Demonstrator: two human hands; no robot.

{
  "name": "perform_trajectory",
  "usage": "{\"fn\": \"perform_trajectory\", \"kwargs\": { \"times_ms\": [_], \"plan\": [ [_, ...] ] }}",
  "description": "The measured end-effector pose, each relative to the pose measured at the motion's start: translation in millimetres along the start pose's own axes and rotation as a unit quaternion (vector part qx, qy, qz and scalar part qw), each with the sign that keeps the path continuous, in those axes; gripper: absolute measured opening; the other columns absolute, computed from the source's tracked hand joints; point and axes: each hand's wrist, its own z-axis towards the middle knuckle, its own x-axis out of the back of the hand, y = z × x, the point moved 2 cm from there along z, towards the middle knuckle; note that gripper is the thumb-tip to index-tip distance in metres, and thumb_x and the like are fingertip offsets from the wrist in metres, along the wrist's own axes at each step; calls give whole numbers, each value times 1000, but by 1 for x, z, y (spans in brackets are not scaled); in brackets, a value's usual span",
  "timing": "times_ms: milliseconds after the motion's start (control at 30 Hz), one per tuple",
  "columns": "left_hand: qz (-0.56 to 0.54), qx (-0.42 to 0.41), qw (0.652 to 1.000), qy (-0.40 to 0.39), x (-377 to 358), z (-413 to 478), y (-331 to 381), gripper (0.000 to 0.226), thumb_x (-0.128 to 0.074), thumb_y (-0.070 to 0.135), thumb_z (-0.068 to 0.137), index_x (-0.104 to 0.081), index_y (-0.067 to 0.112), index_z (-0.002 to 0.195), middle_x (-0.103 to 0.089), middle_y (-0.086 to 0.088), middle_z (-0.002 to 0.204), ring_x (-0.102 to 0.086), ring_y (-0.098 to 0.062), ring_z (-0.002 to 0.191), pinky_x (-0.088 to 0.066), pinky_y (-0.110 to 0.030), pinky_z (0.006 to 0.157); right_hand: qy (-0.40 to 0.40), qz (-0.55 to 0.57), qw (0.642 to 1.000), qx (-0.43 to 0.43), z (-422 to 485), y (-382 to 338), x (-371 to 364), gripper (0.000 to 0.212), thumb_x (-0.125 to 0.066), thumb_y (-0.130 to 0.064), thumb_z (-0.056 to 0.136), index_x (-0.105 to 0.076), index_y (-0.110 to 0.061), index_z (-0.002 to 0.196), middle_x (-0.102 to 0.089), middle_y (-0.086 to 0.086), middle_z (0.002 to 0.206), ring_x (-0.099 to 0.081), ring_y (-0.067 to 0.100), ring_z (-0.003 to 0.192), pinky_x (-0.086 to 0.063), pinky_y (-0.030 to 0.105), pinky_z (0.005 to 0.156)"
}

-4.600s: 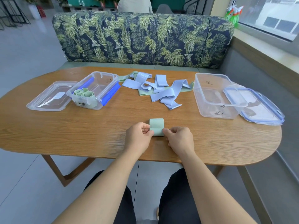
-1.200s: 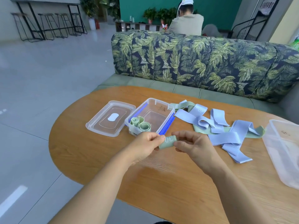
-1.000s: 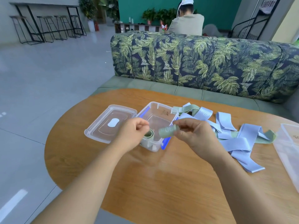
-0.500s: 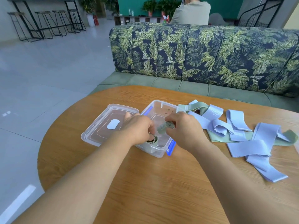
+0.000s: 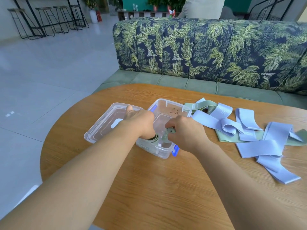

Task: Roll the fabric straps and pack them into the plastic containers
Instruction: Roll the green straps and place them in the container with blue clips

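Note:
A clear plastic container [image 5: 167, 103] with blue clips stands on the wooden table [image 5: 157, 183]. My right hand [image 5: 187, 131] holds a rolled green strap [image 5: 171, 131] upright inside it. My left hand [image 5: 141, 122] reaches into the container's left side and presses on the rolled green straps [image 5: 153, 139] standing there; its fingertips are hidden. A loose pile of light blue straps [image 5: 259, 146] and green straps [image 5: 201, 105] lies on the table to the right.
The container's clear lid [image 5: 103, 125] lies upside down just left of it. A leaf-patterned sofa [image 5: 207, 50] runs behind the table. A person sits beyond the sofa. The table's rounded left edge is close to the lid.
Both hands carried the rolled green strap from the table's front to the left container and lowered it inside. My left hand went onto the rolls stored there. The view swung left.

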Motion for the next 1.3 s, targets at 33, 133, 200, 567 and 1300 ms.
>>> {"fn": "perform_trajectory", "kwargs": {
  "times_ms": [33, 133, 200, 567, 1300],
  "plan": [
    [3, 4, 1000, -2, 0, 2, 1, 21, -45, 15, 85, -47, 17, 65, -63, -6, 85, -52, -25, 91, -19, -43, 113, -9, -3, 1000, -1, 1, 0, 0, 34, -59, -21, 84, -65, -31, 116, -63, -7, 115, -58, 19, 106, -45, 29, 76],
    [-19, 21, 1000, -2, -4, 7, 1, 13, -46, 11, 80, -56, 12, 72, -61, -10, 83, -57, -26, 103, -21, -46, 112, -41, -8, 999, -3, 2, -1, 1, 35, -60, -23, 83, -65, -37, 114, -65, -12, 115, -58, 16, 106, -48, 31, 83],
    [-50, 32, 998, 0, -7, 10, 0, 10, -49, 12, 79, -57, 15, 73, -61, -11, 85, -57, -28, 101, -25, -45, 107, -69, 3, 998, -6, 4, -3, 2, 33, -61, -23, 81, -67, -38, 110, -65, -14, 110, -57, 14, 107, -46, 36, 92],
    [-145, 27, 989, 28, -18, 15, -10, 14, -55, 9, 77, -65, 13, 85, -64, -6, 89, -60, -27, 80, -45, -28, 59, -186, -31, 982, -6, 11, -28, 9, 28, -69, -18, 78, -70, -32, 103, -67, -6, 107, -54, 21, 112, -3, 60, 112],
    [-171, 21, 984, 44, -24, 18, -15, 12, -59, 10, 81, -69, 15, 78, -66, -5, 83, -65, -27, 81, -56, -34, 69, -134, -97, 986, -32, 22, -27, -4, 38, -72, -41, 78, -42, -19, 72, -48, -8, 76, -52, 20, 87, -23, 55, 103]
  ]
}}
